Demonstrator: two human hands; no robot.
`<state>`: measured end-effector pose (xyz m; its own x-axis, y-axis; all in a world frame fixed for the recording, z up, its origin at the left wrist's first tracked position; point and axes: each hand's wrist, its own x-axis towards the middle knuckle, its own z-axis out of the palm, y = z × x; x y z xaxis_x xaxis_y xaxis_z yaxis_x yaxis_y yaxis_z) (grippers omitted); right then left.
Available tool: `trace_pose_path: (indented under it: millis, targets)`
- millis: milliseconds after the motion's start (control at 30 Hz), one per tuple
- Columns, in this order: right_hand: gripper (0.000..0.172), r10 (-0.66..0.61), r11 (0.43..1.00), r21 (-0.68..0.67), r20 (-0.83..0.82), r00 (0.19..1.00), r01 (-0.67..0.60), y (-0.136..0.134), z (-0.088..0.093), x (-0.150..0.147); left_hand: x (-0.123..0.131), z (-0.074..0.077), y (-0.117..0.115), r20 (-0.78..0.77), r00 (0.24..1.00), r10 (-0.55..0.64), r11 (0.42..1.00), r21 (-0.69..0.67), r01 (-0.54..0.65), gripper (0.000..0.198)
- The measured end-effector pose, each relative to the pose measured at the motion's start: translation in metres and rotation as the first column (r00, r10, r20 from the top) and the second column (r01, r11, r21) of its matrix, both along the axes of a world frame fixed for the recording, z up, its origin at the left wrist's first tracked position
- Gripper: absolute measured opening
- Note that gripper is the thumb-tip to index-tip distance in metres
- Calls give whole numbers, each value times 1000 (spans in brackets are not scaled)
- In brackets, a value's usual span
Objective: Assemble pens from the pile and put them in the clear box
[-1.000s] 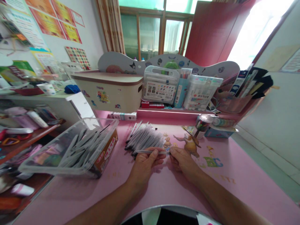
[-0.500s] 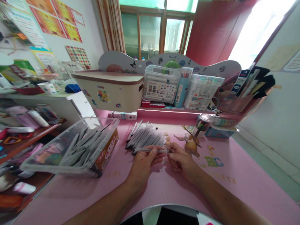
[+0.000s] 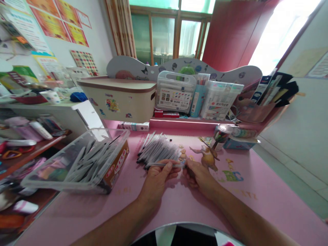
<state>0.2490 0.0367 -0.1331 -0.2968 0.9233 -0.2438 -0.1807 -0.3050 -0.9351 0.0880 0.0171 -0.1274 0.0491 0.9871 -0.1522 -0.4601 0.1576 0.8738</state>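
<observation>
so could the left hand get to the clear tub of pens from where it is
Probably yes: only bare pink desk lies between the left hand and the clear tub, which is open on top. But that hand is gripping a pen, so it isn't free.

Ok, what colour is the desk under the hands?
Pink, with cartoon pictures on it; the desk shows best in the head view.

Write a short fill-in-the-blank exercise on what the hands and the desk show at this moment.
1. The left hand and right hand hold one pen between them over the ____ desk.
2. The clear box of pens stands on the person's ____ side.
3. The tin of pencils stands to the ____ of the pile of pens.
Missing words: pink; left; right.
</observation>
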Motion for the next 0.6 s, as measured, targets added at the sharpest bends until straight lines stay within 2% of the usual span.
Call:
trace_pose_path:
  millis: [67, 167, 267, 400, 533, 600]
  targets:
    - [47, 31, 999, 18, 14, 999, -31, 1, -2, 1, 0, 0, -1, -5, 1000, 7, 1000, 2, -7, 29]
    - [34, 46, 999, 17, -65, 997, -45, 1, 0, 1, 0, 1, -2, -3, 1000, 8, 1000, -6, -8, 29]
    - [37, 15, 1000, -16, -93, 996, -16, 0, 3, 0, 0, 1, -2, -4, 1000, -9, 1000, -5, 9, 28]
    - [47, 22, 1000, 4, -10, 1000, -22, 0, 0, -1, 0, 1, -1, -32, 999, 6, 1000, -1, -6, 29]
    - [32, 36, 999, -4, -77, 996, -37, -1, 0, 1, -1, 2, -1, -31, 999, 8, 1000, 0, -8, 28]
    - [35, 36, 998, -43, -120, 992, -42, -2, 2, 1, -1, 2, -1, -31, 1000, -2, 1000, -2, 2, 28]
